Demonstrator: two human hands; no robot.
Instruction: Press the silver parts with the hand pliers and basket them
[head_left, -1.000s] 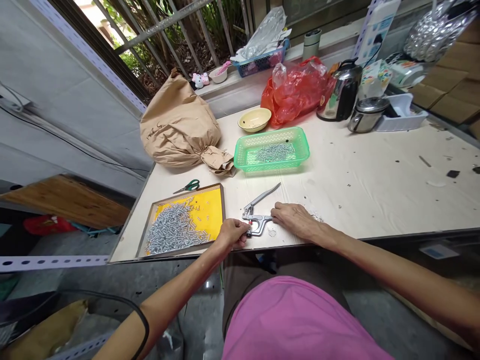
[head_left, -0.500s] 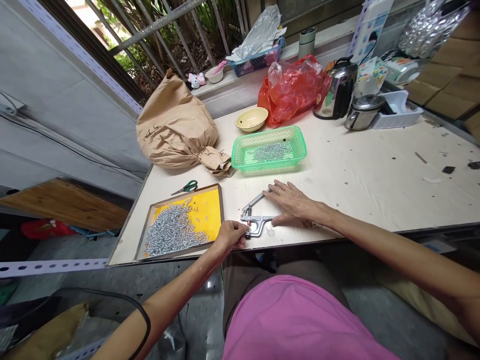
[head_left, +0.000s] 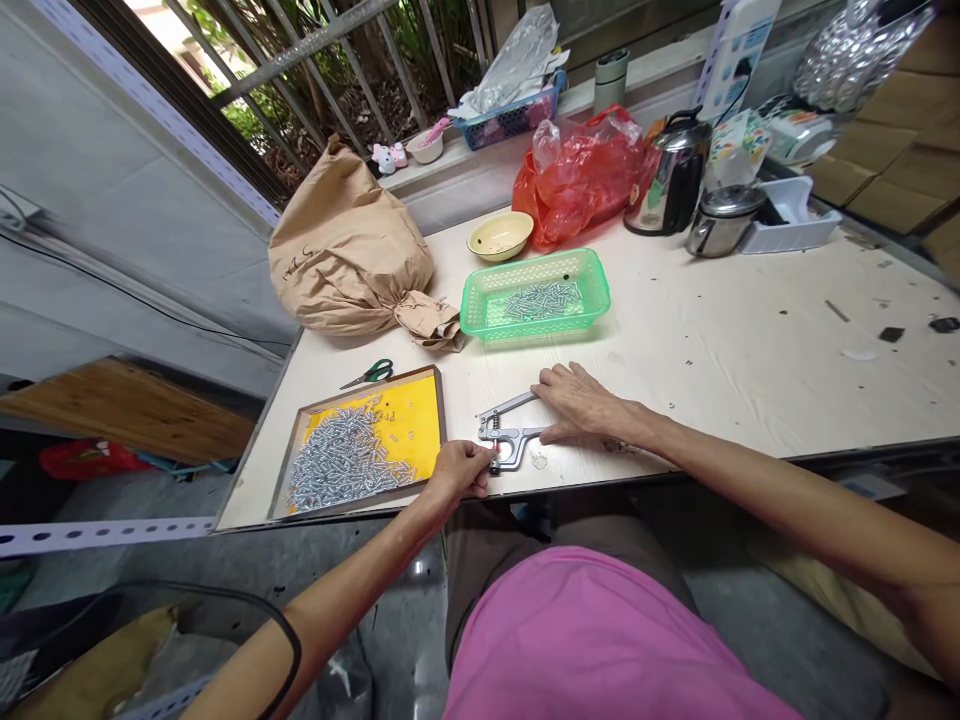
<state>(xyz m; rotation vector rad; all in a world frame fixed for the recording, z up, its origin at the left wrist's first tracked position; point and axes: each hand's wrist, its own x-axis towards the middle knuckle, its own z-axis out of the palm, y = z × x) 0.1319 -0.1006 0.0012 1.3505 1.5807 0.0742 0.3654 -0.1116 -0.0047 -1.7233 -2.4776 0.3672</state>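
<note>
A grey metal hand press with two long handles, a spring and a red part lies on the table near its front edge. My right hand curls over the handles' ends, fingers on the upper one and thumb by the lower. The handles stand apart. At the jaw end my left hand is pinched closed beside the red part; whatever its fingertips hold is too small to make out. To the left, a shallow tray with a yellow bottom bears a heap of small silver metal pieces.
Behind the press stands a green plastic basket with similar silver pieces. Green-handled scissors lie behind the tray. Farther back are a brown sack, a cream bowl, a red bag and a kettle.
My right hand's fingers have curled in around the upper handle, and that handle has swung down toward the lower one. My left hand stays at the jaw.
</note>
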